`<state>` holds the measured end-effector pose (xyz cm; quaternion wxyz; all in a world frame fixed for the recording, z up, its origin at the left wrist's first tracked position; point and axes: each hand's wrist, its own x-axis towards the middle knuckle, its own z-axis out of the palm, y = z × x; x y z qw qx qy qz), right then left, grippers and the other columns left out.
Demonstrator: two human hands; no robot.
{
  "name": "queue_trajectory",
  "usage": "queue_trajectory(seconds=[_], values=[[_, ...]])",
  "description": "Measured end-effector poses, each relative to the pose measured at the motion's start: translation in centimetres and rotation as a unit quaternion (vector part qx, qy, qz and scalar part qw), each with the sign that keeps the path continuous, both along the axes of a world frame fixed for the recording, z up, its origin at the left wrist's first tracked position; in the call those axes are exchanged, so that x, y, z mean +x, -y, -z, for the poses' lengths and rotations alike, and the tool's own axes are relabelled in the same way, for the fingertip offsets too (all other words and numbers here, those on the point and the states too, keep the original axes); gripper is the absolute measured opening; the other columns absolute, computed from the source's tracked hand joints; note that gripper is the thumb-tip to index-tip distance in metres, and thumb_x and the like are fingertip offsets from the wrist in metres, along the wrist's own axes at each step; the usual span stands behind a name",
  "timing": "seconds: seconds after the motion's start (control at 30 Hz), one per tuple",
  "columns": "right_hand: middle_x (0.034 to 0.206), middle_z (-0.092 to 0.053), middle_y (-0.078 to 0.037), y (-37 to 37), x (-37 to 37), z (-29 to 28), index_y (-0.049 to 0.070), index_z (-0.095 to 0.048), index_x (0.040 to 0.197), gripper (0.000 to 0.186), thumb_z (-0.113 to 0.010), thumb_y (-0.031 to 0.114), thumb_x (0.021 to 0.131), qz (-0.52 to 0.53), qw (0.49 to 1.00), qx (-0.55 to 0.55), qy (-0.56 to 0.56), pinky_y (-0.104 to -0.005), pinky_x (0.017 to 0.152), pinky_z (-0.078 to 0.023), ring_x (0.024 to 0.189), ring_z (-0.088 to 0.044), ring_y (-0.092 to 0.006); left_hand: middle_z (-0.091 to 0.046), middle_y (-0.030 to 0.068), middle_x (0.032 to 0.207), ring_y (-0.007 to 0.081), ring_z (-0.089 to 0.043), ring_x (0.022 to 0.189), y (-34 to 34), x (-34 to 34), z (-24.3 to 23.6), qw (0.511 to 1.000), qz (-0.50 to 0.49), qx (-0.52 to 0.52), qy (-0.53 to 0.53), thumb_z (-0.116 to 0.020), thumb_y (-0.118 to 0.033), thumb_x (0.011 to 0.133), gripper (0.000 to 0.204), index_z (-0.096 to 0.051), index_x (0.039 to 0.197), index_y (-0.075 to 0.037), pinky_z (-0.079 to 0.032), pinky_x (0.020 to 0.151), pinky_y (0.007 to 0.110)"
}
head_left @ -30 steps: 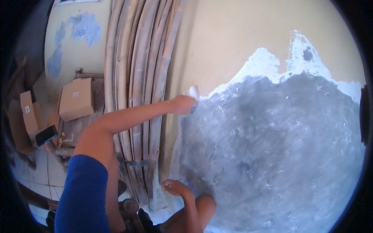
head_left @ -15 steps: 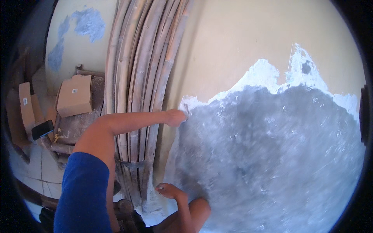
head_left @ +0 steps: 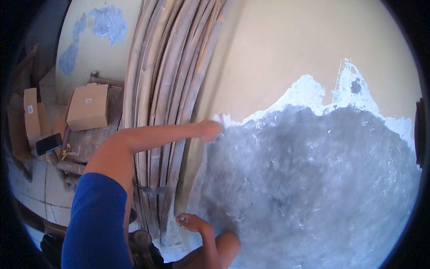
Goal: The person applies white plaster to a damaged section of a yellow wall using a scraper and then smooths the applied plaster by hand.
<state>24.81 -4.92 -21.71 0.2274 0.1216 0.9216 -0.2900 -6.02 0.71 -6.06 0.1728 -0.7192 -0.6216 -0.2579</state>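
Beige wall [head_left: 277, 58] fills most of the view, and across its lower right spreads a broad grey patch [head_left: 313, 188] of rubbed, streaky surface with a ragged white edge [head_left: 309, 92] along its top. At the upper left corner of that patch the left hand [head_left: 209, 130] presses something white [head_left: 222, 119] against the wall; the fingers look curled around it, though the thing is too small and blurred to name. The left arm reaches to it from the lower left, bare to the upper arm, where a blue sleeve [head_left: 96, 224] begins. The right hand [head_left: 190, 222] sits low in the view, well apart from the left, its fingers flat and spread on or just over the grey patch's lower left edge, holding nothing that shows.

Just left of the hands, a bundle of bamboo poles [head_left: 165, 89] leans upright against the wall. Farther left, a closed cardboard box [head_left: 88, 106] rests on a rough wooden bench [head_left: 89, 143], with flattened cardboard [head_left: 30, 116] and a small dark block [head_left: 49, 144] beside it. Pale floor tiles [head_left: 31, 188] lie below.
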Motion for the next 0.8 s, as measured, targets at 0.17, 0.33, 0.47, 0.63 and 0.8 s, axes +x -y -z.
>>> queue_trajectory(seconds=[0.17,0.33,0.47,0.63,0.8], values=[[0.092,-0.064,-0.013,-1.0,-0.4,1.2,0.008,-0.056,0.108,0.037,-0.048,0.039,0.089,0.006,0.999,0.045,0.009,-0.0339,0.072,-0.047,0.078,-0.062,-0.0232,-0.060,0.0182,0.084,0.0348,-0.059,0.082,0.1,0.5,-1.9,0.998,-0.038,-0.002,0.056,-0.053,-0.012,0.072,0.015,-0.057,0.084,-0.004,-0.047,0.069,0.046],[0.094,-0.063,-0.016,0.7,-0.6,0.6,0.008,-0.057,0.108,0.039,-0.048,0.040,0.088,0.022,0.999,0.004,0.024,-0.0371,0.078,-0.045,0.086,-0.060,-0.0289,-0.060,0.0181,0.084,0.0347,-0.060,0.081,0.4,0.7,0.6,0.996,-0.027,-0.088,-0.012,-0.052,-0.013,0.072,0.014,-0.057,0.082,-0.004,-0.047,0.066,0.046],[0.088,-0.065,-0.013,-0.2,0.5,0.5,0.009,-0.056,0.110,0.037,-0.049,0.038,0.088,0.013,1.000,0.005,0.004,-0.0345,0.073,-0.047,0.080,-0.062,-0.0250,-0.060,0.0178,0.084,0.0349,-0.060,0.080,0.1,1.2,-3.4,0.998,-0.051,-0.042,0.021,-0.054,-0.013,0.070,0.016,-0.058,0.082,-0.004,-0.048,0.067,0.046],[0.093,-0.063,-0.015,-0.1,-0.9,1.2,0.008,-0.058,0.107,0.038,-0.048,0.040,0.088,0.006,1.000,0.017,0.018,-0.0366,0.077,-0.046,0.084,-0.060,-0.0282,-0.060,0.0183,0.080,0.0366,-0.060,0.076,0.4,0.2,1.3,0.996,-0.038,-0.082,-0.009,-0.055,-0.014,0.069,0.018,-0.057,0.083,-0.004,-0.048,0.066,0.046],[0.087,-0.064,-0.014,0.1,0.6,0.0,0.008,-0.058,0.106,0.036,-0.050,0.038,0.088,0.034,0.999,-0.004,0.000,-0.0341,0.072,-0.047,0.079,-0.062,-0.0240,-0.060,0.0182,0.079,0.0368,-0.060,0.075,0.5,2.7,-1.9,0.996,-0.046,-0.072,-0.017,-0.056,-0.013,0.068,0.018,-0.057,0.084,-0.004,-0.048,0.065,0.047]])
